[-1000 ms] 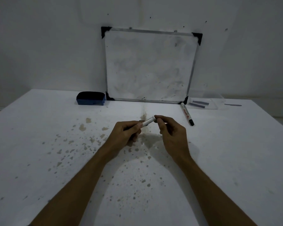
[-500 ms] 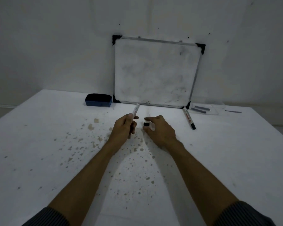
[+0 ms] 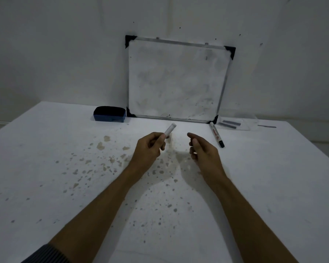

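Note:
My left hand (image 3: pixel 148 150) grips a white marker (image 3: pixel 170 129) by its lower part, and the marker's free end points up and to the right toward the whiteboard (image 3: pixel 177 80). To its right, my right hand (image 3: pixel 203 154) hovers over the table with its fingers curled inward. The small black cap is not visible; it seems tucked inside those fingers. The two hands are a short gap apart. The whiteboard leans against the wall, wiped but smudged.
A blue eraser (image 3: pixel 109 113) lies left of the whiteboard's foot. A second marker with a black cap (image 3: pixel 216 134) lies to the right of my right hand. Behind it is a clear case with dark sticks (image 3: pixel 235 123). The white table (image 3: pixel 46 158) is speckled with stains.
The hands pulled apart, the right one taking the black cap off the marker. The left hand then swung the marker's end up toward the board. The view has tilted upward.

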A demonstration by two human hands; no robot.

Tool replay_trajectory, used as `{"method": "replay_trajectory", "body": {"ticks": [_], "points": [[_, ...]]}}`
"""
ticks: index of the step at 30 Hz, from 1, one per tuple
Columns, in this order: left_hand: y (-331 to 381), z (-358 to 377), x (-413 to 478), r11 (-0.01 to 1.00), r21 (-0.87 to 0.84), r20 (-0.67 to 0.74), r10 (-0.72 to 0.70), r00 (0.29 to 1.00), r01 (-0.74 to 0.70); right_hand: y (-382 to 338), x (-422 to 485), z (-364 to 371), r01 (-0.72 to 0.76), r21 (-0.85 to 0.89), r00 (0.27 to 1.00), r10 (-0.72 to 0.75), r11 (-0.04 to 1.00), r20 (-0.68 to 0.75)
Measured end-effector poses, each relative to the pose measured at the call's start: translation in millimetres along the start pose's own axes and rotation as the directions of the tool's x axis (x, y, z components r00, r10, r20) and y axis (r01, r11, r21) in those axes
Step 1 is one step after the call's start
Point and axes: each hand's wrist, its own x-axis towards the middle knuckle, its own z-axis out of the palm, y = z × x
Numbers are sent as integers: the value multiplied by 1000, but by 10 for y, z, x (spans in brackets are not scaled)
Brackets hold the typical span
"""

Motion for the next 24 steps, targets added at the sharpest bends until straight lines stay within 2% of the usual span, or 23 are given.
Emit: {"method": "replay_trajectory", "body": {"ticks": [2,5,9,12,15,18,20,22,24], "points": [[-17,43,-34,999,44,58,-10,998,7,-35,26,-12,-80,229,997,74,970,35],[-35,50,-59,996,85,125,-13,992,2,-55,43,16,-245,546,969,214,801,120],[-52,-9,-29,998,62,115,-10,993,3,-47,67,51,-300,639,952,269,708,149],[-65,-14,-27,998,65,134,-17,991,8,-37,86,47,-311,623,949,269,717,164],[-73,-14,-39,995,102,147,-9,989,-6,-10,89,57,-266,559,964,226,786,141],[-80,-23,-46,994,107,135,-3,991,-12,4,89,38,-139,418,990,133,898,44],[-78,-14,-52,991,132,127,4,992,-21,2,84,7,-18,216,999,27,976,-37],[-65,-4,-60,989,143,121,8,993,-25,-5,60,15,80,99,996,-74,992,-58],[-50,-5,-62,990,136,113,11,993,-27,-24,35,53,135,98,990,-130,986,-51]]}}
